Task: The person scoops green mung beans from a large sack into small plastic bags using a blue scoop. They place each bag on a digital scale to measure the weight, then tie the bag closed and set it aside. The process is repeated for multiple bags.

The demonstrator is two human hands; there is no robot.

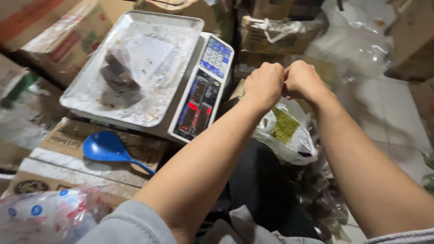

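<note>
My left hand [264, 83] and my right hand [302, 80] are both fisted and pressed together, knuckles touching, above a clear plastic bag [285, 135] that hangs below them. The bag holds dark pieces and a green-speckled label. Both fists appear closed on the bag's top, which is hidden inside them. To the left stands an electronic scale [201, 97] with a red-lit display and blue keypad. Its steel tray [149, 108] carries a small clear bag of dark brown chunks [118, 74].
A blue plastic scoop [106, 147] lies on a cardboard box [68, 167] below the scale. More cartons sit at the top left. Plastic-wrapped packages [45, 217] are at the bottom left. Crumpled clear plastic and boxes [280, 31] lie beyond my hands on a tiled floor [389, 113].
</note>
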